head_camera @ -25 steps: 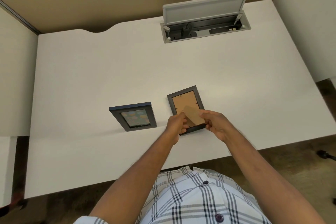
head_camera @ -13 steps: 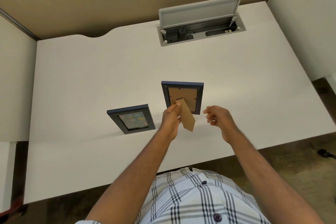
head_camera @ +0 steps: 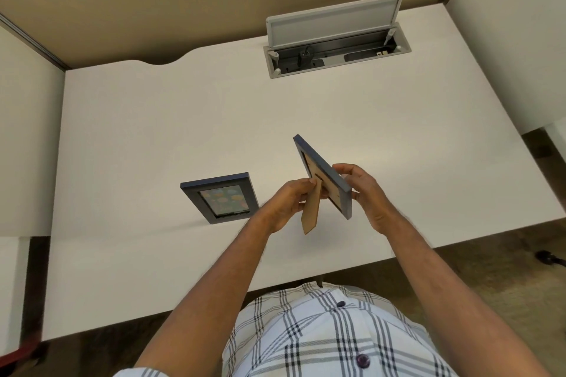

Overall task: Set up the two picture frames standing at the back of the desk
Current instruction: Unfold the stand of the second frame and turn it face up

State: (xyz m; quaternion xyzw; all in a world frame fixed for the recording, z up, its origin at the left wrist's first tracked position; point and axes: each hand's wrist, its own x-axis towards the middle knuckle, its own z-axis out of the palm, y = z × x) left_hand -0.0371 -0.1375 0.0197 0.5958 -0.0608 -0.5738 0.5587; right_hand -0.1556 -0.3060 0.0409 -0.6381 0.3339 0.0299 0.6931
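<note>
Neither frame stands at the back yet; task judged early. Held frame is up off the white table, lifted over its front middle, tilted on edge with its back turned toward the person. Left hand pinches the brown stand flap, which is swung out from the backing and hangs down and toward the viewer. Right hand grips the frame's right edge, fingers wrapped round the moulding. Both hands closed on this one frame. Second frame lies flat, picture up, just left of the left hand and near the front edge of the table; untouched, its stand not visible. Left to do, as I read it: carry the held frame back and stand it, then open and place the second. Materials: both frames have a dark, matt, flat-section rectangular moulding; the held one has a fibreboard-looking tan backing, and the flap is the same stuff, a thin stiff strip with a slanted end. The lying frame shows a colourful print of rounded patches, detail too small to read. Table top is smooth, pale, plain. At the back right an open grey cable hatch, lid raised, which may limit where a frame can sit.
</note>
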